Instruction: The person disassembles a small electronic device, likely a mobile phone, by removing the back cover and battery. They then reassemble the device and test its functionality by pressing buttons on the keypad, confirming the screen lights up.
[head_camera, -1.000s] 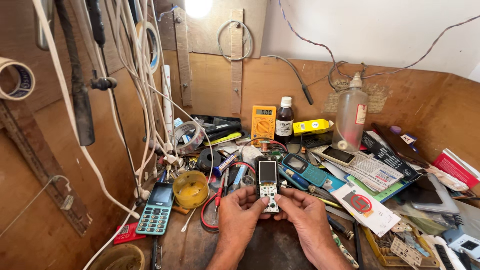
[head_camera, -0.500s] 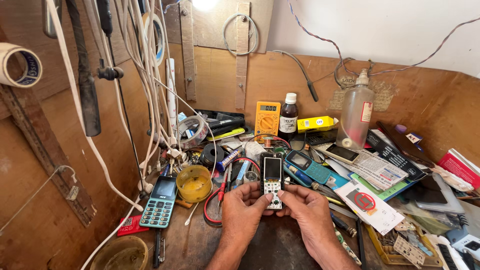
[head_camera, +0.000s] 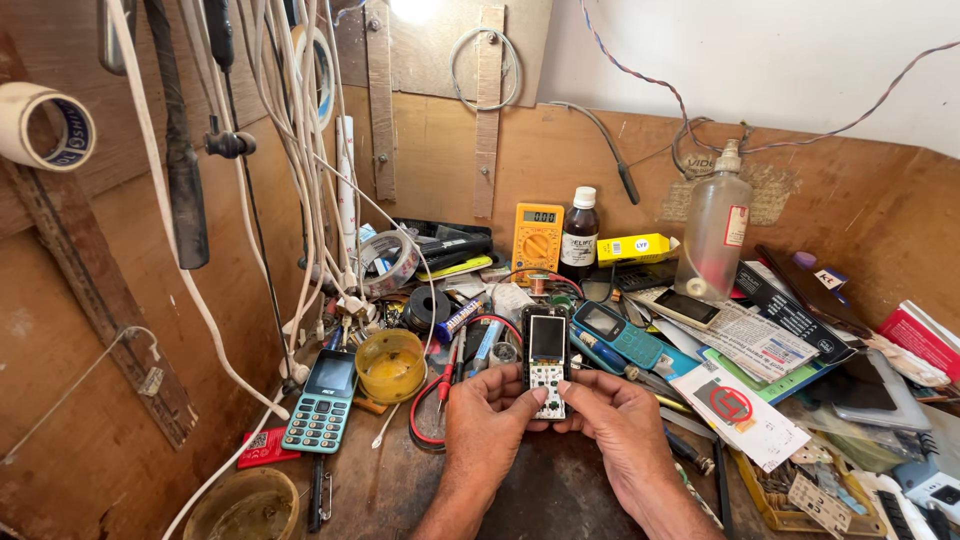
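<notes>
**On the tabletop: stripped phone in hand**

Over the cluttered wooden tabletop (head_camera: 560, 490), between left hand (head_camera: 487, 420) and right hand (head_camera: 620, 420), both grasping: small keypad phone (head_camera: 547, 362), front cover off, keypad board bare, screen dark. Still open, not reassembled. Nearby, a teal keypad phone (head_camera: 322, 402), a yellow multimeter (head_camera: 537, 243).

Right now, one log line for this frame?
left hand: holds small phone | right hand: holds same phone, upright | nearby: yellow cup, teal phone

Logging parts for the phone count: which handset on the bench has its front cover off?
The small phone held upright in both hands, left hand and right hand: bare white keypad board showing. The teal keypad phones lie flat, covers on.
</notes>
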